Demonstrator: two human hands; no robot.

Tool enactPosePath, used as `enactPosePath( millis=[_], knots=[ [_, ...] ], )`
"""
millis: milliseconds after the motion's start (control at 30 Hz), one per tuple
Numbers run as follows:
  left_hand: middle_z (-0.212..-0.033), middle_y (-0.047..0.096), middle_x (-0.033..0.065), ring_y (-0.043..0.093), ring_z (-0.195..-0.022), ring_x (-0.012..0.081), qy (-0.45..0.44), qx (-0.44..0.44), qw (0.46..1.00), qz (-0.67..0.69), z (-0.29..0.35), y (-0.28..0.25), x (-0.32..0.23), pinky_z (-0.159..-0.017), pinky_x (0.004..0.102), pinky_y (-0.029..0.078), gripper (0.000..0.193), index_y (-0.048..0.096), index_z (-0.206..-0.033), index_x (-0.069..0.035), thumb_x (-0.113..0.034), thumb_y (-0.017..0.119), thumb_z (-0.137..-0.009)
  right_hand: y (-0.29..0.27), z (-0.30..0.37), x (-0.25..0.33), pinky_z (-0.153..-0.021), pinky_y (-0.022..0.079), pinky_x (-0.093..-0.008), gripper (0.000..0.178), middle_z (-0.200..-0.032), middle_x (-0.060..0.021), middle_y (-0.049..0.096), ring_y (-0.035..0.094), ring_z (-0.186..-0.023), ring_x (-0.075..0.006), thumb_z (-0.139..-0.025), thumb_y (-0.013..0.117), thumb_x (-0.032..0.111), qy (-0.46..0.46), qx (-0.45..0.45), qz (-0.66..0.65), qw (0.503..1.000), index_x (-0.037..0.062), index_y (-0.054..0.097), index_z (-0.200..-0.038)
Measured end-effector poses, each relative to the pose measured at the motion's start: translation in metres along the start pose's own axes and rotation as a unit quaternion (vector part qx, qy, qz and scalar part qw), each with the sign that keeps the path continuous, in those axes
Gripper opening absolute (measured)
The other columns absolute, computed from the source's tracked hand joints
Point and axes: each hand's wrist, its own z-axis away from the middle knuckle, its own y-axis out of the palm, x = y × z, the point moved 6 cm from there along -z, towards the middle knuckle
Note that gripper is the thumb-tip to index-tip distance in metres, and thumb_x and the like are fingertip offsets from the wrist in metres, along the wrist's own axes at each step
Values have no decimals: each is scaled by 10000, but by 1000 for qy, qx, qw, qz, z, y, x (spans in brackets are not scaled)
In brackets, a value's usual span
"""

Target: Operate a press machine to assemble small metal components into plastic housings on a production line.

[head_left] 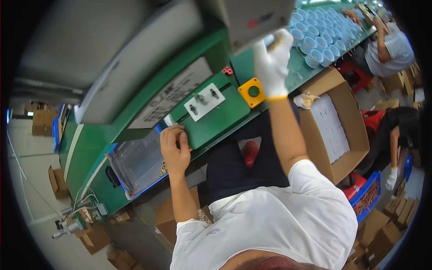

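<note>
My bare left hand (174, 146) is at the left front corner of the green machine base (225, 114). Its fingers are bent together with the tips hidden, and a bit of yellow shows beside it. My right hand (273, 60), in a white knitted glove with a yellow cuff, is raised beside the grey machine head (258, 20). Its fingers are curled; what they hold, if anything, I cannot make out. Between my hands, a white metal plate (204, 102) with dark bolts is fixed on the base. A yellow box (251, 92) with a dark round button sits below my right hand.
Many light-blue cups (321, 33) stand on the green bench at the far right. An open carton (362, 144) with white contents is right of my legs. A grey-lined blue tray (139, 162) with small brass-coloured pieces lies left. Two other people work at the right.
</note>
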Motion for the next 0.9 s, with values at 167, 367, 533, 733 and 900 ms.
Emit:
enactPosePath(
  millis=[167,367,533,733,900],
  knots=[
    [-1136,753,135,658,-1076,363,16,9,1000,-22,2,3,0,-930,449,526,93,688,-988,-21,-110,708,-1009,78,-71,-82,-966,602,-483,487,-1151,-232,779,769,-1066,-391,-986,725,429,-131,299,390,861,36,689,-1272],
    [-1149,749,126,652,-1068,355,31,-12,999,-40,10,-5,2,-891,433,536,113,705,-990,-20,-130,719,-1011,84,-52,-80,-1027,572,-501,441,-1250,-205,766,724,-1161,-411,-977,691,417,-131,336,396,845,79,758,-1253],
    [-1144,751,130,655,-1076,365,32,-4,999,-33,-2,2,-6,-932,447,527,109,708,-988,-16,-124,724,-999,-101,-56,-56,-1127,501,-517,415,-1302,-175,748,668,-1270,-385,-858,877,338,-288,45,406,866,114,806,-1201],
    [-1140,753,126,659,-1079,363,20,-11,999,-26,4,1,0,-943,448,529,89,709,-981,-16,-101,733,-976,-173,-40,-64,-1181,422,-581,310,-1559,-138,567,477,-1453,-411,-879,878,421,-198,57,641,739,191,837,-1082],
    [-1127,755,120,670,-1079,358,1,-22,999,-40,3,-4,-3,-949,443,534,58,707,-963,-18,-61,737,-940,-141,-13,-28,-1207,413,-578,291,-1552,-223,563,461,-1472,-439,-926,859,340,-164,98,565,803,84,783,-1042]
  ],
)
